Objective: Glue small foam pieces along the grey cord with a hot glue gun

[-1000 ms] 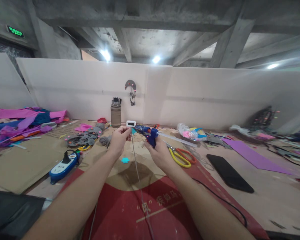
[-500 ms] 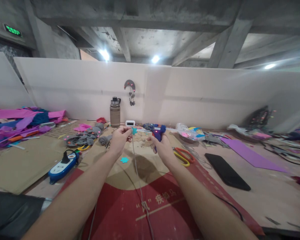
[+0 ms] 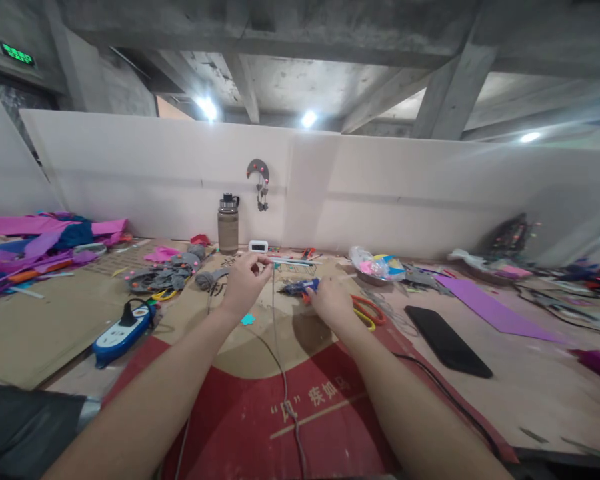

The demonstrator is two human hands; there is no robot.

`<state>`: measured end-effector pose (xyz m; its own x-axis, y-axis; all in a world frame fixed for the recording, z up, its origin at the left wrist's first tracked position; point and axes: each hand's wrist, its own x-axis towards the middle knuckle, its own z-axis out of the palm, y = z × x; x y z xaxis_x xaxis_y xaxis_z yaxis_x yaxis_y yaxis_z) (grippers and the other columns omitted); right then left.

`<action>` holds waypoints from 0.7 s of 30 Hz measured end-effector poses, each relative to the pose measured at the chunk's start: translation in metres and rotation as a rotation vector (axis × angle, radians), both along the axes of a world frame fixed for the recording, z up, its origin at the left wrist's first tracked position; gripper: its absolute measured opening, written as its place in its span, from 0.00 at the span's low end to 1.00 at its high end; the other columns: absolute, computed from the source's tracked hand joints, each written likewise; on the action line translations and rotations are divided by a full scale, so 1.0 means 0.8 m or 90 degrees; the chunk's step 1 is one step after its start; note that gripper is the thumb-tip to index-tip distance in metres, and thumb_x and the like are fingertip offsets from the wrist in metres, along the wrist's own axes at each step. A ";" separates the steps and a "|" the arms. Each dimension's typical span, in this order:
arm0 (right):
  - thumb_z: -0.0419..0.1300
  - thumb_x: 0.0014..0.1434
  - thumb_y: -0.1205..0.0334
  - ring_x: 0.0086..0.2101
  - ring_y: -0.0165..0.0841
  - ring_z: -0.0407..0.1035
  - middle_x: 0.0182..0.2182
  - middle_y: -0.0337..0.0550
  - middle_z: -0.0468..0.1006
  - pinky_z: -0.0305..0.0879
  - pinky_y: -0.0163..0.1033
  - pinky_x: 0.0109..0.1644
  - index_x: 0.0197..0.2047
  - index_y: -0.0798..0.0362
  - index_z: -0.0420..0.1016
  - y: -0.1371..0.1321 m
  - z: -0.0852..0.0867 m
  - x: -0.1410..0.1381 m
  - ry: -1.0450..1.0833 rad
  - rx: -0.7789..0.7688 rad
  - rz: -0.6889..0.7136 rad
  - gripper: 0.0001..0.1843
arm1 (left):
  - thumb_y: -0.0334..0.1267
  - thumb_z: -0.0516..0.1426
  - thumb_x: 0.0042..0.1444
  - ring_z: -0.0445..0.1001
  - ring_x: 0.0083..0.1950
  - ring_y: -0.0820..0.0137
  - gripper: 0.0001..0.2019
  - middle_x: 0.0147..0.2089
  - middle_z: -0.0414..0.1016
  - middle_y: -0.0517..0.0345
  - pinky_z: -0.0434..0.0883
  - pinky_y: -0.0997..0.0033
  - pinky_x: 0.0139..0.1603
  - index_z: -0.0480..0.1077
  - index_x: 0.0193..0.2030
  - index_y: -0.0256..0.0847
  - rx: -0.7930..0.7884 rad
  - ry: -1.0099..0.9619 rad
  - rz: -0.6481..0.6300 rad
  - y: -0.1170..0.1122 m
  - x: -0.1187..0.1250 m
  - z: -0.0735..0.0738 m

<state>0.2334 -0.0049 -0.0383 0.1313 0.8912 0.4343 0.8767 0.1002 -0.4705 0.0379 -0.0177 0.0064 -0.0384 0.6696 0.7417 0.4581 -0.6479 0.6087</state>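
My left hand (image 3: 250,283) is closed in a pinch on a thin grey cord (image 3: 275,327), which hangs from its fingertips and trails over the red part of the board. A small teal bit shows by those fingertips, partly hidden. My right hand (image 3: 333,303) is closed around the blue hot glue gun (image 3: 303,287), now low over the board with its nozzle pointing left; the hand hides its handle. Between the hands and nearer me, a turquoise cut-out shape (image 3: 248,320) lies on the board. Scissors with orange and yellow handles (image 3: 370,310) lie just right of my right hand.
A bottle (image 3: 228,225) and a small white clock (image 3: 258,247) stand at the back. Left are a blue-and-white power strip (image 3: 123,332) and grey felt pieces (image 3: 163,275). A black phone (image 3: 447,341), purple sheet (image 3: 497,308) and bowl with plastic bags (image 3: 377,270) are right.
My right hand has lowered the glue gun from upright beside my left hand to near the board, turning its nozzle left. My left hand has shifted slightly right, still pinching the cord.
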 end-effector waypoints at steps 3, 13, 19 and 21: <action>0.56 0.52 0.58 0.39 0.43 0.68 0.32 0.54 0.72 0.61 0.49 0.45 0.29 0.54 0.65 -0.003 0.013 -0.004 0.049 0.073 0.045 0.09 | 0.34 0.57 0.48 0.63 0.26 0.73 0.02 0.29 0.71 0.59 0.59 0.73 0.30 0.72 0.28 0.41 -0.001 -0.004 -0.036 -0.004 0.006 -0.002; 0.62 0.47 0.55 0.27 0.25 0.67 0.28 0.31 0.67 0.69 0.40 0.37 0.35 0.49 0.54 -0.041 0.026 -0.068 0.736 -0.083 0.486 0.19 | 0.33 0.58 0.47 0.66 0.26 0.72 0.03 0.26 0.72 0.59 0.61 0.72 0.31 0.73 0.29 0.42 -0.040 0.007 -0.053 -0.011 0.014 -0.004; 0.58 0.50 0.56 0.23 0.24 0.58 0.26 0.32 0.62 0.57 0.29 0.22 0.34 0.50 0.59 -0.040 0.030 -0.062 0.641 -0.013 0.420 0.12 | 0.33 0.58 0.47 0.66 0.27 0.72 0.03 0.25 0.71 0.59 0.61 0.72 0.30 0.74 0.30 0.41 -0.021 0.038 -0.025 -0.013 0.015 -0.004; 0.56 0.51 0.57 0.24 0.25 0.57 0.26 0.33 0.63 0.57 0.30 0.24 0.33 0.51 0.61 -0.038 0.032 -0.058 0.584 0.013 0.397 0.09 | 0.34 0.58 0.48 0.68 0.25 0.72 0.04 0.24 0.72 0.59 0.63 0.72 0.29 0.74 0.31 0.41 -0.061 0.004 -0.062 -0.013 0.017 -0.007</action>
<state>0.1873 -0.0356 -0.0123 -0.0589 0.9067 0.4176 -0.0105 0.4178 -0.9085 0.0519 -0.0282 0.0012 0.0345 0.7382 0.6737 0.3994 -0.6281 0.6678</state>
